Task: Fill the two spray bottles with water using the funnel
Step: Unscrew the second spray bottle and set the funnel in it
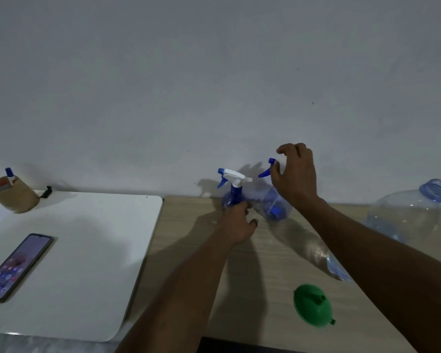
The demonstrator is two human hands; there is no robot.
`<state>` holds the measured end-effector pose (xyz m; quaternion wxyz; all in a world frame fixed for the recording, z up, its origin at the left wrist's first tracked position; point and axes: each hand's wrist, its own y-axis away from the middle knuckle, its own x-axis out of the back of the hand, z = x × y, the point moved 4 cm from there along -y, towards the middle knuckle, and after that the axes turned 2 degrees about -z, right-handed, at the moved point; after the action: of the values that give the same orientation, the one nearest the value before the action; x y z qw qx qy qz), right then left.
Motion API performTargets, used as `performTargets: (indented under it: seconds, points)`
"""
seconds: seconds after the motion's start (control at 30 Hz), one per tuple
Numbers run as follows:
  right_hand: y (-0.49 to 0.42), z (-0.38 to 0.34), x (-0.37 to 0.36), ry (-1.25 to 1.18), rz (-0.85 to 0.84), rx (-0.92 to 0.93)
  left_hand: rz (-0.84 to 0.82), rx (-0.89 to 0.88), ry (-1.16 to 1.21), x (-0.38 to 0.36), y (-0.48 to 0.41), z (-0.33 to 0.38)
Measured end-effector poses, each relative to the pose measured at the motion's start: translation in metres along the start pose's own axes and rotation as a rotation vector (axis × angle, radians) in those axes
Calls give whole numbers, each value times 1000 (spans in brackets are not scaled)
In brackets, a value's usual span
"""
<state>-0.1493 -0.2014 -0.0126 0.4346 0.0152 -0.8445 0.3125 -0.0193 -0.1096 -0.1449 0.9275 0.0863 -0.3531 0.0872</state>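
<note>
Table (186, 220) against grey wall (214, 72): left hand (237, 222) grips spray bottle (231, 194), right hand (297, 174) spreads loosely over second bottle (275, 205).

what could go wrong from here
1. The left hand steadies only the left spray bottle. The right hand, up at the head of the right spray bottle, might tip it.
2. The big water jug has a wide open mouth, so pouring could overshoot the small green funnel and spill toward the phone.
</note>
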Motion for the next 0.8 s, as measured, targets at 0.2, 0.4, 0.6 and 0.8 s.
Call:
performTargets:
  seconds: [0.2, 0.4, 0.6, 0.8]
  points:
    - [4, 49, -19, 14, -524, -149, -74, -79, 31, -28, -8, 42]
    - [15, 52, -6, 63, -501, -108, -19, -39, 48, -37, -12, 56]
    - [24, 21, 28, 68, -497, 42, 103, -28, 148, -25, 7, 58]
    - [60, 0, 45, 1, -573, 82, 156, -72, 41, -17, 53, 49]
